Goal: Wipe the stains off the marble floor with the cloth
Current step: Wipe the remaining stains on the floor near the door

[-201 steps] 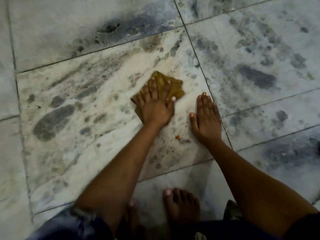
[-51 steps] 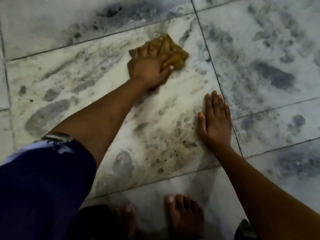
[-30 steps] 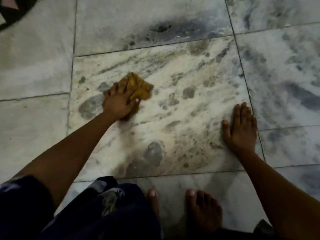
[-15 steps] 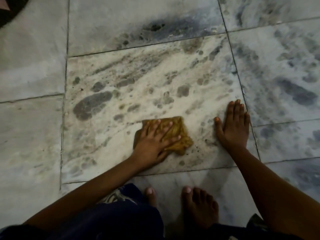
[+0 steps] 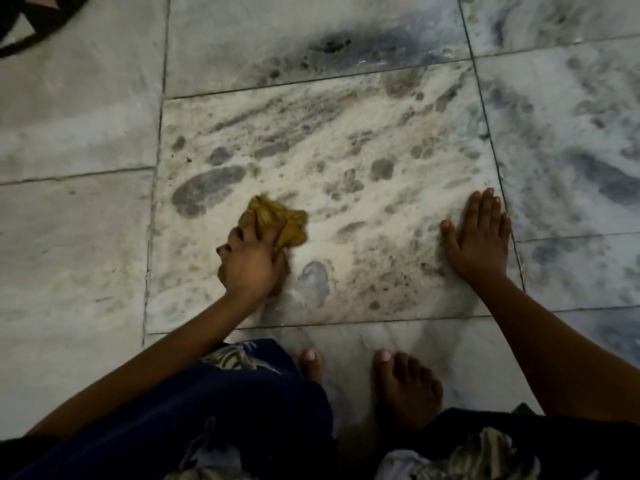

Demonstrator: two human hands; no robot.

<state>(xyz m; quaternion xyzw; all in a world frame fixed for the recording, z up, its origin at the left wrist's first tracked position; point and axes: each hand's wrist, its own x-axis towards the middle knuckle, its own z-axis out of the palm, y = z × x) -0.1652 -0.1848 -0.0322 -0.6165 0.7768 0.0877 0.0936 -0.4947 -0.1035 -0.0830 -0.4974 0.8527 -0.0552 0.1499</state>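
Observation:
A crumpled yellow-brown cloth [image 5: 284, 221] lies on the stained marble tile [image 5: 346, 174] in the middle of the view. My left hand [image 5: 247, 261] grips the cloth's near side and presses it onto the tile's left half. The fingers dig into the folds and hide part of the cloth. My right hand [image 5: 479, 239] rests flat on the tile's right edge, fingers spread, holding nothing. Grey blotches [image 5: 204, 194] and brownish smears [image 5: 394, 268] mark the tile.
My two bare feet [image 5: 401, 386] stand on the tile just below, with dark blue clothing [image 5: 214, 403] over my knees. A dark rounded object [image 5: 31, 22] shows at the top left corner. Grey marble tiles with dark veins [image 5: 346, 46] lie all around.
My left hand has slid the cloth from the tile's lower middle to the left and bunched it up. My right hand has stayed flat in place.

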